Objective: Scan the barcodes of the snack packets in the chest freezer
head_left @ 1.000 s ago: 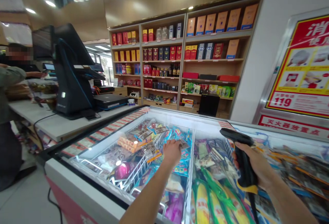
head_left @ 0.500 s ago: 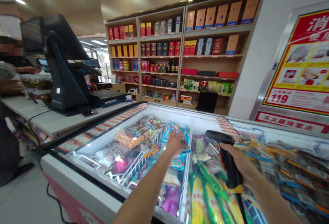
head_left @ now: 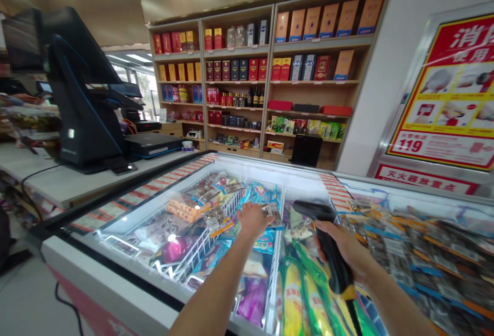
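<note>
My right hand [head_left: 345,246] is wrapped round a black barcode scanner [head_left: 328,243] with a yellow band at its base. Its head points left over the freezer, and a dark cable hangs from the handle. My left hand [head_left: 252,220] is inside the freezer with fingers and thumb apart, palm down. Beside its thumb lies a small dark grey packet [head_left: 273,212]; whether the hand grips it I cannot tell. Blue ice-cream packets [head_left: 259,192] lie just beyond and under the hand. Below the scanner are corn-shaped ice creams [head_left: 293,295] in yellow and green wrappers.
White wire baskets [head_left: 189,259] divide the freezer [head_left: 111,287]. Many dark packets [head_left: 432,259] fill its right section. At left, a counter [head_left: 46,179] carries a checkout terminal [head_left: 77,104], with a person partly visible behind. Shelves [head_left: 235,55] of boxes stand at the back.
The view has shifted slightly, moving most things left. My left hand has drawn back a little and its fingers are more bent. The right hand still holds the scanner, now slightly further left.
</note>
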`<act>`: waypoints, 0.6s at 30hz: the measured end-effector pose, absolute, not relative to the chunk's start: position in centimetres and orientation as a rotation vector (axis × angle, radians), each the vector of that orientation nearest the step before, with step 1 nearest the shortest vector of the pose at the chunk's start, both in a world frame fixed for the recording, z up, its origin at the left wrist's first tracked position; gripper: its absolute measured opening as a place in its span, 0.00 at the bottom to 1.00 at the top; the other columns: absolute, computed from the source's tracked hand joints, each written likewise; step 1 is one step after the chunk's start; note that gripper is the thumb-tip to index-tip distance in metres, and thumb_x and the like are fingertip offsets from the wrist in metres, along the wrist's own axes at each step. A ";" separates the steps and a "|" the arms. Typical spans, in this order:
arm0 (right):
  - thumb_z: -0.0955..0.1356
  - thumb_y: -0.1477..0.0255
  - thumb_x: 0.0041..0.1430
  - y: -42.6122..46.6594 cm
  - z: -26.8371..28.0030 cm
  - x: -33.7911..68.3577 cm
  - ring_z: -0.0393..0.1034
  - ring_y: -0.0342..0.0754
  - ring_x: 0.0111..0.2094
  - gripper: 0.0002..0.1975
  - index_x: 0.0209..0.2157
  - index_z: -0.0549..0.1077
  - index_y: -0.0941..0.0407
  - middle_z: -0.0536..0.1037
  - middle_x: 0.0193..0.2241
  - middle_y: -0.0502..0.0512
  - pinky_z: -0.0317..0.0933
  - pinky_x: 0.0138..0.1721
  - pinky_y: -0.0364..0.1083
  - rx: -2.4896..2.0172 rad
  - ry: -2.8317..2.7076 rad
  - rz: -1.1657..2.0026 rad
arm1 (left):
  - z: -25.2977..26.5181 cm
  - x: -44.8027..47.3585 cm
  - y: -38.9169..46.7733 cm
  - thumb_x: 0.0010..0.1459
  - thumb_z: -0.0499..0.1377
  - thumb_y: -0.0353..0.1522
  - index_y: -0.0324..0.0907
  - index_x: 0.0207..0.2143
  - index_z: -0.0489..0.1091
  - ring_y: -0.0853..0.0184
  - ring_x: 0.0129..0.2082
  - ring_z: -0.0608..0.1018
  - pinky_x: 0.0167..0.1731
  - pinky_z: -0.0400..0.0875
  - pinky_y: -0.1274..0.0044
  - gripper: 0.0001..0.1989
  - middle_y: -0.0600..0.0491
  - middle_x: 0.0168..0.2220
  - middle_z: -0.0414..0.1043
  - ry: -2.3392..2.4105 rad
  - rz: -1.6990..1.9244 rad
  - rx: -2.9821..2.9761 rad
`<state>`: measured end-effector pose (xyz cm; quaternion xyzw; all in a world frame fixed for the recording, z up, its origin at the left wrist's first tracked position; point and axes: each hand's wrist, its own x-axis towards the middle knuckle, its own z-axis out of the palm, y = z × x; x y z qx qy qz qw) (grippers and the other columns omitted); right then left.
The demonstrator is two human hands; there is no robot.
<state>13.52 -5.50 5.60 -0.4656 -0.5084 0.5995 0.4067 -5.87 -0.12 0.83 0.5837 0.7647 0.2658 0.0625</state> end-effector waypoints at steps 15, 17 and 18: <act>0.63 0.65 0.48 -6.0 5.2 12.7 0.60 0.38 0.11 0.10 0.22 0.64 0.58 0.67 0.12 0.46 0.53 0.12 0.37 -1.231 -1.150 1.576 | -0.3 -7.6 3.9 0.39 0.55 0.28 0.38 0.30 0.69 0.68 0.28 0.72 0.29 0.64 0.79 0.12 0.54 0.28 0.72 1.345 1.633 1.015; 0.63 0.64 0.48 -6.2 4.9 12.2 0.59 0.38 0.10 0.12 0.20 0.64 0.58 0.66 0.11 0.46 0.53 0.12 0.37 -1.228 -1.195 1.583 | -0.6 -7.9 4.2 0.38 0.56 0.30 0.39 0.29 0.69 0.69 0.28 0.72 0.30 0.64 0.78 0.11 0.55 0.26 0.72 1.288 1.712 0.981; 0.63 0.64 0.48 -6.3 4.7 12.0 0.59 0.38 0.10 0.12 0.20 0.64 0.58 0.66 0.11 0.46 0.53 0.12 0.37 -1.237 -1.209 1.583 | -0.7 -8.1 4.3 0.38 0.56 0.31 0.39 0.29 0.69 0.69 0.28 0.72 0.30 0.64 0.78 0.11 0.55 0.26 0.72 1.265 1.741 0.968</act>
